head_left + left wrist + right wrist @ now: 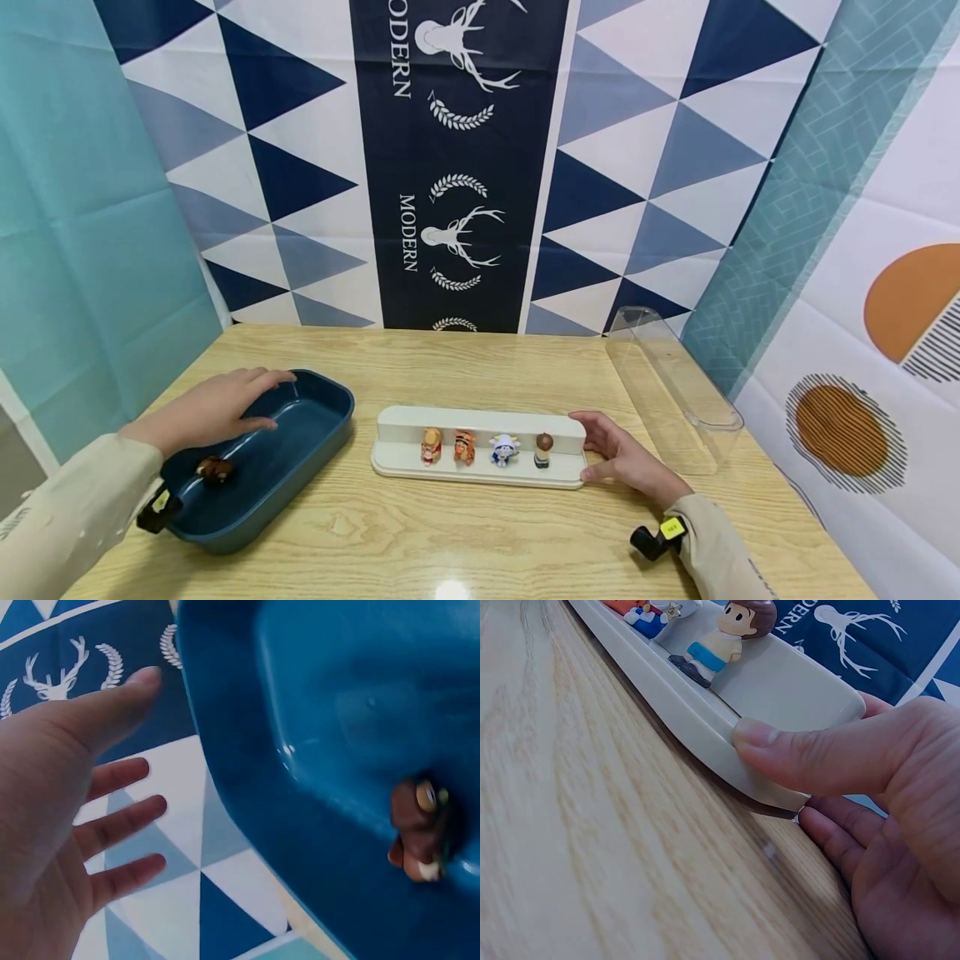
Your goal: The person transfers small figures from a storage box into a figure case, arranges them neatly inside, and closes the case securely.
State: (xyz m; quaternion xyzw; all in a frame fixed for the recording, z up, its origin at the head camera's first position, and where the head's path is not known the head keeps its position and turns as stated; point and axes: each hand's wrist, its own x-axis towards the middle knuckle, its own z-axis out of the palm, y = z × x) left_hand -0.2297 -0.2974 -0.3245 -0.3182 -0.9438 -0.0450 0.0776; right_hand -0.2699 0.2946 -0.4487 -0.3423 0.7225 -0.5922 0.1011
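My left hand (221, 407) is held over the dark blue basin (266, 483) at the left, fingers extended and nothing in them. Inside that basin lies a small brown figurine (418, 832). In the middle of the table is a white stepped display stand (480, 420). Along its lower step are a figurine in red and yellow (431, 447), an orange striped figurine (464, 448), a white and blue one (504, 450) and a brown-haired one (543, 450). My right hand (622, 454) grips the stand's right end, its thumb on the front edge.
A clear plastic cover (660, 392) lies at the right rear of the wooden table (465, 533). Patterned cloth (465, 167) hangs behind the table, with more cloth on both sides.
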